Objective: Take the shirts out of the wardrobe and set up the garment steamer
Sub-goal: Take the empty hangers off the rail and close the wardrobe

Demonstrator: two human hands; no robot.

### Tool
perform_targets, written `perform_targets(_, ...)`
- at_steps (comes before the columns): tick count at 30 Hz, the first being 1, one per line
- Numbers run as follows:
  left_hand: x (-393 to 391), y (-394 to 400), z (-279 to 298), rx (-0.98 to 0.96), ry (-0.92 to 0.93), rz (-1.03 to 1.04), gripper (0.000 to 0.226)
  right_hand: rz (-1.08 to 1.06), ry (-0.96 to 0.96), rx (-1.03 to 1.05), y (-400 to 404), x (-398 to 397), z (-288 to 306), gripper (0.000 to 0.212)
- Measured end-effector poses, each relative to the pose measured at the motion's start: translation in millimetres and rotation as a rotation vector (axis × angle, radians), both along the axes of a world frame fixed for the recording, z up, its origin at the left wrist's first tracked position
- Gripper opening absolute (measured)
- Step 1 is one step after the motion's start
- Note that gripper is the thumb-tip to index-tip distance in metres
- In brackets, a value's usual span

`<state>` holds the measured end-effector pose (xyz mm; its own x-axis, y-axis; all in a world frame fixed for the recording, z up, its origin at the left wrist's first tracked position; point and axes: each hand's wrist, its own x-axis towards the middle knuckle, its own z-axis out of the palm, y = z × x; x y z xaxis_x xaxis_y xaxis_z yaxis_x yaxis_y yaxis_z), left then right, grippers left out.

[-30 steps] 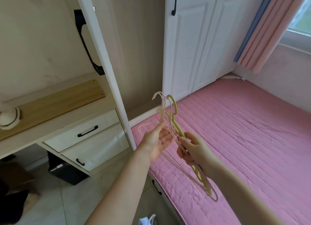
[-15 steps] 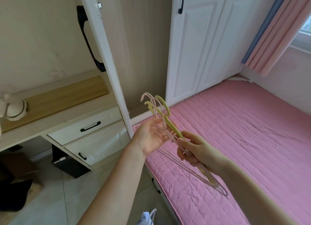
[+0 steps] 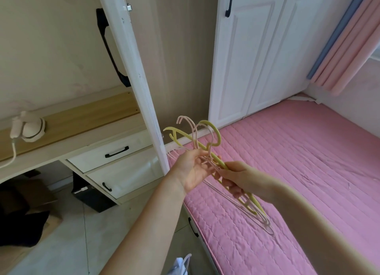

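I hold a bundle of empty hangers (image 3: 207, 139), some yellow-green and some pale pink, over the near corner of the pink bed (image 3: 287, 168). My right hand (image 3: 238, 176) grips the bundle around its middle. My left hand (image 3: 191, 170) is palm up at the necks, fingers around the pink ones. No shirt hangs on them. A cream hand-held garment steamer (image 3: 28, 126) lies on the desk (image 3: 67, 145) at the left, its cord trailing off the edge. The wardrobe door (image 3: 131, 69) stands open between desk and bed.
Two closed white wardrobe doors (image 3: 263, 55) with black handles stand behind the bed. Pink and blue curtains (image 3: 345, 40) hang at the right. The desk has two drawers (image 3: 115, 151); a black box (image 3: 90, 194) and dark items sit beneath it. Something white (image 3: 181, 264) shows at the bottom edge.
Both hands and the hangers have shifted slightly left and down in view. The hooks have fanned apart, one yellow-green hook now sticking out to the left. More of the steamer shows.
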<state>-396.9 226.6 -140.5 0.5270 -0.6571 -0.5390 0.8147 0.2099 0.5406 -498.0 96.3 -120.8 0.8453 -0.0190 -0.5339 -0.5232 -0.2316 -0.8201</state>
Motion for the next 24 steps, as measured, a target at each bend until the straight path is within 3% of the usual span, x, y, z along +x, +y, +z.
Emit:
perform_targets(5,7,17,2,0.250,-0.184,-0.034,0.013,-0.096,-0.040,0.021,-1,1,-7,0.023)
perform_targets(8,14,32,12,0.308,-0.278,0.016,0.024,-0.180,-0.059,0.087,-1,6,-8,0.023)
perform_targets(11,23,51,30,0.351,-0.427,0.097,0.022,-0.253,-0.071,0.117,3,17,-8,0.022)
perform_targets(14,29,68,54,0.438,-0.635,0.237,0.019,-0.283,-0.089,0.120,13,34,-2,0.022)
perform_targets(20,46,93,121,0.541,-0.991,0.605,0.020,-0.295,-0.247,-0.076,41,76,17,0.019)
perform_targets(24,78,106,148,0.583,-1.174,0.763,0.017,-0.284,-0.391,-0.155,66,105,34,0.032)
